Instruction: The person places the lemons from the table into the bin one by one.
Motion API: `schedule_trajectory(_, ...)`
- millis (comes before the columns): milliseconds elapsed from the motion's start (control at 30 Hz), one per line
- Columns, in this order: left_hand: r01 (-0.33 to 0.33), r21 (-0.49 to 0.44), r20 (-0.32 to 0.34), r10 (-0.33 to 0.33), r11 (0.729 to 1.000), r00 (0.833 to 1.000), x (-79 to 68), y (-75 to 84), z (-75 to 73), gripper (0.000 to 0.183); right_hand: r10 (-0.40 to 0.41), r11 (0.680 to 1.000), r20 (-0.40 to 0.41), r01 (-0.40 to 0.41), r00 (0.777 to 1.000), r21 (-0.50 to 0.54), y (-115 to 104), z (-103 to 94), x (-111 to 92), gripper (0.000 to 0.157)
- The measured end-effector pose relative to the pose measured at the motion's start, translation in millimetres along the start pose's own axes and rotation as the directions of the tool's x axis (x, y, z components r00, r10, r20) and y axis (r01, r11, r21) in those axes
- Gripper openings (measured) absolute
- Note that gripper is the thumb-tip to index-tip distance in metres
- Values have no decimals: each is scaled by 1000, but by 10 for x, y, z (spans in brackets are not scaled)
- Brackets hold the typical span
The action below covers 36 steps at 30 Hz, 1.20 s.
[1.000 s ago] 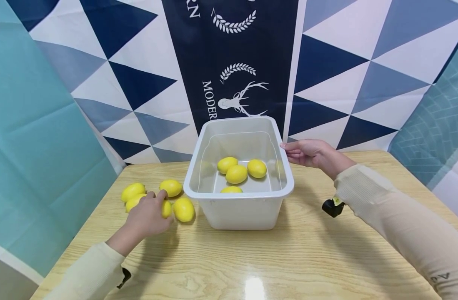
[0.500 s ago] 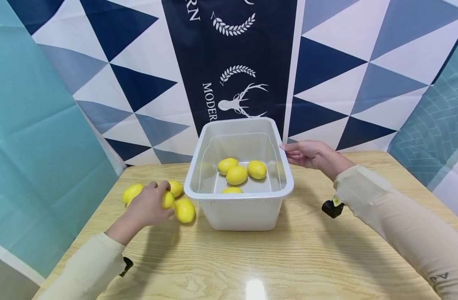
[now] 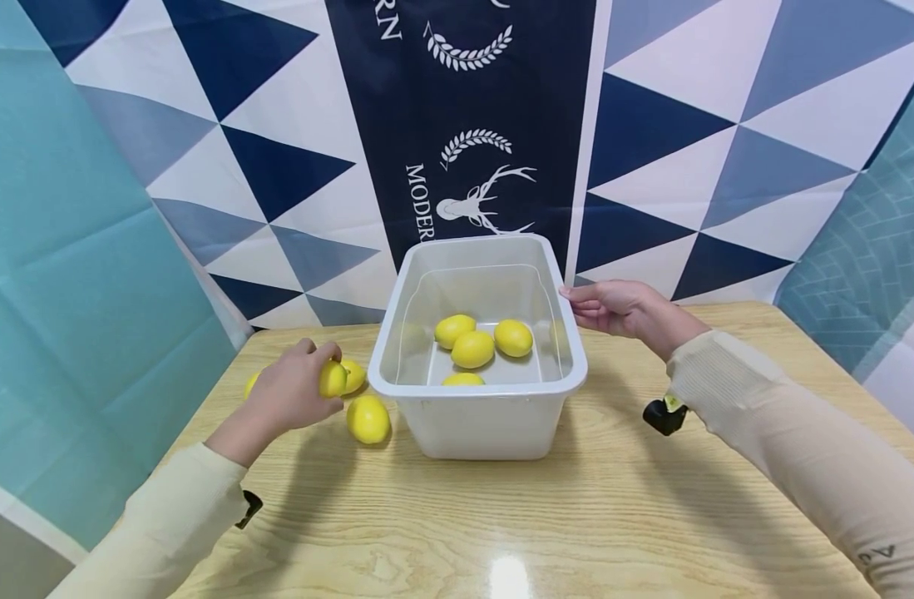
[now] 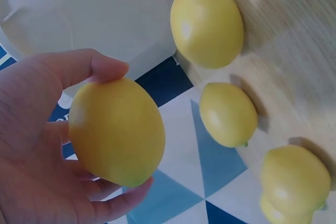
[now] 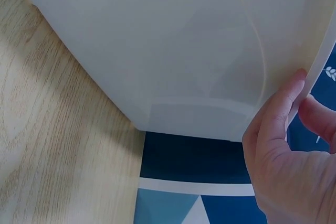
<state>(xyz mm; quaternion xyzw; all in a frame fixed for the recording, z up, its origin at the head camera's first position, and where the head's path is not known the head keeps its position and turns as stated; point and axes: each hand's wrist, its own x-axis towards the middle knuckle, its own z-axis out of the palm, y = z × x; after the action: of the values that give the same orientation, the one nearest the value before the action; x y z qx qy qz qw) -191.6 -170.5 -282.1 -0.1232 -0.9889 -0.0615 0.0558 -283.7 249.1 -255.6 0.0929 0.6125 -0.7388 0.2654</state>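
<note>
Pinching a yellow lemon between the curled thumb and fingers of the left hand, raised over the table, left of the white bin. In the left wrist view, long axis steep, leaning slightly from upper left to lower right; greenish tip downward, other end up under the thumb. With the right hand, clasping the bin's right rim, grip narrow, thumb and fingers on either side. Bin upright, mouth upward. Inside, four lemons, the frontmost partly hidden by the near wall, the right-hand one tilted down to the right. On the table, just beside the bin, the near lemon and the far lemon, the latter slanting to a green tip at lower right in the left wrist view. Farther left, two overlapping lemons.
</note>
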Motion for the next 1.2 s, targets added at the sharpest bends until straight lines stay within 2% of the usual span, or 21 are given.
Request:
schedule_trajectory(200,-25,21,-31,26,999,999,32,2,-40,49,4,1000,2,-4,1000,3,2,-4,-17,14)
schedule_trajectory(467,-46,48,-52,49,998,997,67,22,-90,50,-2,1000,15,2,1000,-8,-3,-14,-16,13)
schedule_trajectory(567,-41,56,-30,43,998,999,92,46,-146,50,-2,1000,6,2,1000,-10,-7,-14,-23,8)
schedule_trajectory(700,-33,64,-5,34,997,999,128,87,-249,49,5,1000,4,-5,1000,-5,-19,-8,-33,9)
schedule_trajectory(900,-22,73,2,22,997,1000,174,117,-392,49,6,1000,-9,-6,1000,8,-24,26,-15,3)
schedule_trajectory(1033,-35,101,0,35,994,999,211,141,-464,50,12,1000,-14,-12,1000,18,-8,45,6,9)
schedule_trajectory(1200,-45,126,-7,47,991,999,304,241,-560,52,5,1000,-15,-5,1000,-7,1,20,-5,4)
